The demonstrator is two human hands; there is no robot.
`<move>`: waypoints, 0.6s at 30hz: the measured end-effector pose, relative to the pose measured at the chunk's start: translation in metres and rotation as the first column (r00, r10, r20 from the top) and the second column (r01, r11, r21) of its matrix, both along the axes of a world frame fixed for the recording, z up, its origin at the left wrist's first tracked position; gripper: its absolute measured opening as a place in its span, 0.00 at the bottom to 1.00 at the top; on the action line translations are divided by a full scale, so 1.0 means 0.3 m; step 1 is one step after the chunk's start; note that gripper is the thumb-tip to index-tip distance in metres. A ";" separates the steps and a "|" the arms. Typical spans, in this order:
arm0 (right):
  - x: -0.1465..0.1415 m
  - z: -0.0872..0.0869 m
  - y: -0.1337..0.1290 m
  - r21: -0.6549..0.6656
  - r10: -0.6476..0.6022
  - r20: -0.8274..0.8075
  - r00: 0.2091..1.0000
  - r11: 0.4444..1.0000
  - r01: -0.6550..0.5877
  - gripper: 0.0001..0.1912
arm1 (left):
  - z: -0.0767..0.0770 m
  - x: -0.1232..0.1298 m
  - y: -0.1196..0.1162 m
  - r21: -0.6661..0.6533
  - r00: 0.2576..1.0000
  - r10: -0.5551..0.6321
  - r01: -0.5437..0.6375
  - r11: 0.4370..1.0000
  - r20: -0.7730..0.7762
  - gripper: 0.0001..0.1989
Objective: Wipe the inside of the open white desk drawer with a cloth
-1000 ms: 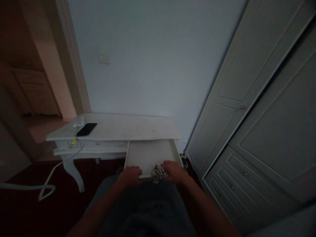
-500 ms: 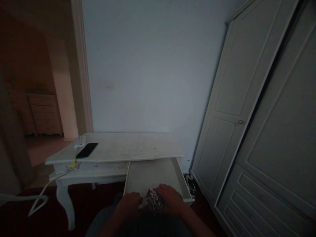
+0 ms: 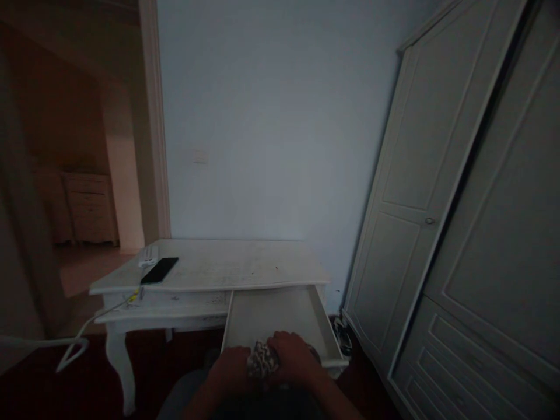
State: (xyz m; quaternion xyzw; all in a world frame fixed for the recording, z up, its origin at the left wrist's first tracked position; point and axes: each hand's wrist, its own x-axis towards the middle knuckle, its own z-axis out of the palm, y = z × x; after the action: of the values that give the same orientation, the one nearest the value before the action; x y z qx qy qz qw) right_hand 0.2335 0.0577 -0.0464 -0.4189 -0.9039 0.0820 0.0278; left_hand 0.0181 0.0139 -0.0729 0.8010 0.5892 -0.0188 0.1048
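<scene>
Between my two hands is a bunched, dark-and-white patterned cloth (image 3: 261, 360); its exact kind is hard to make out in the dim light. My left hand (image 3: 231, 364) grips its left side with fingers curled. On the other side, my right hand (image 3: 292, 353) wraps over the cloth, knuckles up. Both hands are low in the view, over the front of a pulled-out white drawer (image 3: 280, 315). The drawer's bare bottom shows beyond my hands, while its front edge is partly hidden by them.
The drawer belongs to a white desk (image 3: 236, 262). On the desk's left end lie a black phone (image 3: 160, 270) and a white power strip (image 3: 149, 255), with a white cable (image 3: 83, 335) hanging off. A wardrobe (image 3: 406, 192) stands at right; shoes (image 3: 342, 335) lie beside the drawer.
The cloth has been turned or bunched up a little between my hands, which still hold it. The whole view has shifted slightly, so the desk appears lower and farther right.
</scene>
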 end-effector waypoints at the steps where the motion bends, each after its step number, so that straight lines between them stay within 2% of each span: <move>1: -0.041 -0.005 -0.006 0.016 0.026 -0.019 0.999 1.000 -0.026 0.42 | 0.001 -0.001 0.000 -0.001 1.000 -0.005 0.005 1.000 0.004 0.29; 3: -0.080 -0.015 -0.013 0.043 0.054 -0.080 0.995 0.998 -0.050 0.40 | 0.003 -0.004 -0.002 0.004 1.000 -0.016 0.016 1.000 0.014 0.29; 5: -0.055 -0.020 -0.013 0.025 0.018 -0.106 0.994 1.000 -0.015 0.39 | 0.001 -0.005 -0.005 0.012 1.000 -0.013 0.012 1.000 0.020 0.30; 8: 0.074 -0.004 0.001 -0.034 -0.077 -0.067 0.995 0.997 0.075 0.40 | -0.007 -0.006 -0.009 0.024 1.000 0.003 -0.003 1.000 0.011 0.30; 12: 0.278 0.052 0.024 -0.069 -0.215 -0.002 0.977 0.974 0.214 0.38 | -0.018 -0.008 -0.007 0.029 0.999 -0.033 0.033 0.999 -0.003 0.27; 14: 0.328 0.066 0.036 -0.061 -0.244 0.029 0.969 0.968 0.245 0.36 | -0.019 -0.007 -0.003 0.011 0.999 -0.042 0.042 0.999 -0.003 0.25; 16: 0.319 0.056 0.048 -0.038 -0.212 0.063 0.975 0.976 0.215 0.36 | -0.016 -0.004 0.000 -0.003 0.999 -0.043 0.043 0.999 -0.003 0.24; 18: 0.255 0.028 0.060 -0.013 -0.148 0.082 0.986 0.989 0.150 0.37 | -0.009 -0.001 0.000 -0.009 0.999 -0.035 0.035 0.999 -0.001 0.24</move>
State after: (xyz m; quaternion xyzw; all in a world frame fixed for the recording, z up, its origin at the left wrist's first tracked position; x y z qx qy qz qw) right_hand 0.3101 0.0756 -0.0380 -0.4885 -0.8696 0.0714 -0.0070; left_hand 0.0178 0.0139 -0.0758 0.8107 0.5751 -0.0235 0.1076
